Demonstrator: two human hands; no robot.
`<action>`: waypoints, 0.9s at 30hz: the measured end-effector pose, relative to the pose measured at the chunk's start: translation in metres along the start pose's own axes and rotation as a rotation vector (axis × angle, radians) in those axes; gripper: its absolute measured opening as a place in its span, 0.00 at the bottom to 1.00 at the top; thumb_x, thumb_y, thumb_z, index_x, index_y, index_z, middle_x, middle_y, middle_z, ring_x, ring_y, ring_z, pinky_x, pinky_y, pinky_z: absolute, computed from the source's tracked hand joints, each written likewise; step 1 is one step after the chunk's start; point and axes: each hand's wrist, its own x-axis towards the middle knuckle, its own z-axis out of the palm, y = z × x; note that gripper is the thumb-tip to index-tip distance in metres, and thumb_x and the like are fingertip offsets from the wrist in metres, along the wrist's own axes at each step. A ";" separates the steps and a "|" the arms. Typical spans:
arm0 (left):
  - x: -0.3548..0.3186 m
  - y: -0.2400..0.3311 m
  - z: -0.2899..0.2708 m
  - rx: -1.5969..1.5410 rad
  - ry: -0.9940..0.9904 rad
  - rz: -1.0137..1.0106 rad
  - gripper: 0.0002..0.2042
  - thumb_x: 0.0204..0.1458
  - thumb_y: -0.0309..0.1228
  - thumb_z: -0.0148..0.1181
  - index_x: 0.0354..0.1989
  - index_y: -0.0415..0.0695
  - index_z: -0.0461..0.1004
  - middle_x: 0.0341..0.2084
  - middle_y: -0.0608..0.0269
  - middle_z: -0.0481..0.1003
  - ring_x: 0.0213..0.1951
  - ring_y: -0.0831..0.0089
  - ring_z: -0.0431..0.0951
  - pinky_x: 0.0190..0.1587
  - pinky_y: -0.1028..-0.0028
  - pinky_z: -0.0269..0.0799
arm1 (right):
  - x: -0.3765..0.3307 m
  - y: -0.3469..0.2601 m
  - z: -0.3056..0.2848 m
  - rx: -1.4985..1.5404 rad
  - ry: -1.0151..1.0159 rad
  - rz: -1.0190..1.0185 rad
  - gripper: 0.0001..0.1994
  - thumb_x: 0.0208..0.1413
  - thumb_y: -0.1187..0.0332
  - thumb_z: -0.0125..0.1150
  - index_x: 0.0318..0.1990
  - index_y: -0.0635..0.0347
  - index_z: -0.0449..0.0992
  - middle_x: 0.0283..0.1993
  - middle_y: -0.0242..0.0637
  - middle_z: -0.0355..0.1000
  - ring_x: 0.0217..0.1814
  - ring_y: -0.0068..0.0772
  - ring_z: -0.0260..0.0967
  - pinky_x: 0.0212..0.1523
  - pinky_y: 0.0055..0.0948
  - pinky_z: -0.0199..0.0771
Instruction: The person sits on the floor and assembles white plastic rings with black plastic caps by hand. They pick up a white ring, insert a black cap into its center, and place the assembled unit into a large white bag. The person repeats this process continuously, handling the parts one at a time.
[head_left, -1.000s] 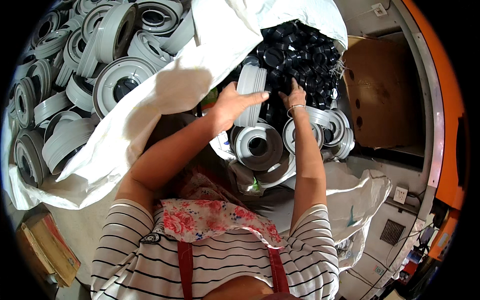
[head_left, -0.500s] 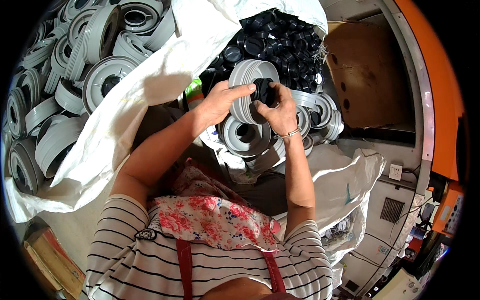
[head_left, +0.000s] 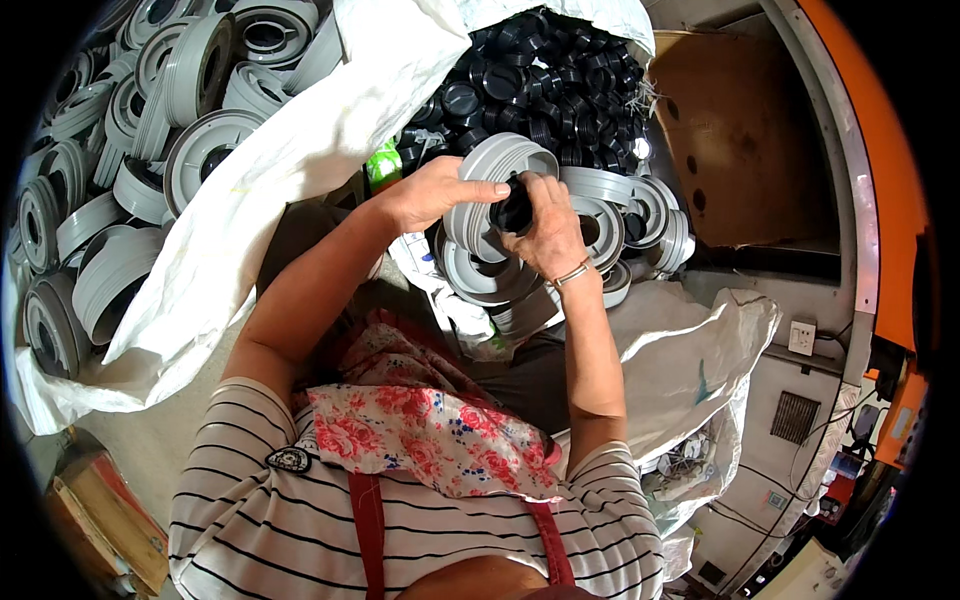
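Observation:
My left hand (head_left: 430, 195) is closed on the rim of a ribbed grey plastic ring-shaped part (head_left: 478, 170), its thumb reaching across toward the middle. A black threaded plastic cap (head_left: 511, 212) sits at the centre opening of that part. My right hand (head_left: 548, 236) grips the cap from the right, fingers curled over its top and the thumb below. How deep the cap sits in the opening is hidden by the fingers. Right beneath both hands lie several more grey ring parts (head_left: 599, 228), some with a black piece in the centre.
A large white woven sack (head_left: 290, 165) full of grey ring parts (head_left: 215, 150) lies on the left. Beyond my hands is a heap of black caps (head_left: 560, 85). A cardboard box (head_left: 745, 140) stands at right, with a white sack (head_left: 680, 340) nearer. Orange machinery (head_left: 895, 200) edges the far right.
The grey part and both hands have come slightly nearer to me. The right hand has turned, its fingers now further over the black cap.

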 end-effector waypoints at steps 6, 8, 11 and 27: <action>-0.002 0.000 0.005 -0.158 0.027 -0.019 0.14 0.55 0.29 0.58 0.47 0.34 0.72 0.40 0.63 0.75 0.41 0.79 0.74 0.45 0.76 0.70 | -0.005 -0.001 0.005 0.096 -0.005 0.057 0.36 0.28 0.73 0.71 0.53 0.53 0.67 0.48 0.43 0.65 0.49 0.50 0.62 0.50 0.40 0.68; -0.004 -0.001 0.003 -0.136 0.033 -0.014 0.14 0.55 0.29 0.58 0.47 0.34 0.72 0.40 0.63 0.75 0.41 0.78 0.74 0.45 0.75 0.70 | -0.006 -0.001 0.007 0.063 0.039 0.000 0.35 0.28 0.73 0.71 0.52 0.54 0.68 0.47 0.42 0.65 0.49 0.50 0.62 0.50 0.40 0.68; -0.005 -0.003 0.000 -0.107 0.029 0.002 0.15 0.55 0.29 0.58 0.48 0.35 0.71 0.40 0.63 0.75 0.41 0.78 0.74 0.45 0.75 0.70 | -0.006 -0.002 0.007 0.088 0.048 -0.016 0.34 0.28 0.72 0.72 0.51 0.56 0.69 0.46 0.42 0.66 0.49 0.49 0.63 0.49 0.39 0.69; -0.031 -0.004 0.028 0.904 -0.055 0.365 0.41 0.42 0.28 0.67 0.66 0.44 0.52 0.63 0.50 0.57 0.65 0.60 0.55 0.65 0.66 0.51 | -0.007 0.021 0.026 1.879 0.202 0.756 0.23 0.58 0.47 0.46 0.41 0.61 0.72 0.30 0.39 0.74 0.20 0.35 0.72 0.10 0.29 0.67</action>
